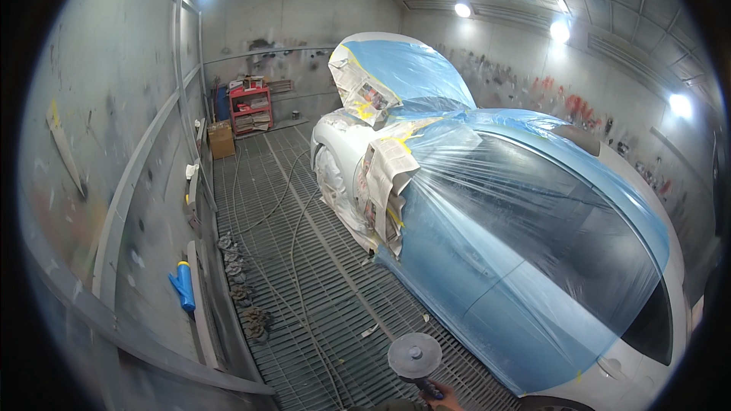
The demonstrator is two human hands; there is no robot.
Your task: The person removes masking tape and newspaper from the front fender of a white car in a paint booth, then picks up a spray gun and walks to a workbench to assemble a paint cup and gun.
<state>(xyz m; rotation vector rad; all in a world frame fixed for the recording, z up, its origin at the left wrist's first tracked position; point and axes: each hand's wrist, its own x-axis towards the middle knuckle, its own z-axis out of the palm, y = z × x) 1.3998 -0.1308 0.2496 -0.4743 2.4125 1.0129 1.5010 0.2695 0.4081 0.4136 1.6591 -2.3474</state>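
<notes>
At the lower edge, right of the middle, my right hand (445, 397) is closed round the dark handle of a spray gun. From above, the spray gun (415, 355) shows a round, whitish cup lid with a small knob at its centre. My left hand is out of view. Ahead and to the right stands a white car (340, 134), its hood raised. Blue-tinted plastic film (487, 289) covers its side, windows and hood. Newspaper (391, 164) with yellow tape edges the bare white front fender, and more wrapping covers the wheel.
A slatted metal grating floor (274, 167) carries a long thin hose (295, 236). Along the left wall are a blue object (183, 287) on a ledge and crumpled grey lumps (255, 322). A red shelf cart (250, 110) and a cardboard box (221, 140) stand at the back.
</notes>
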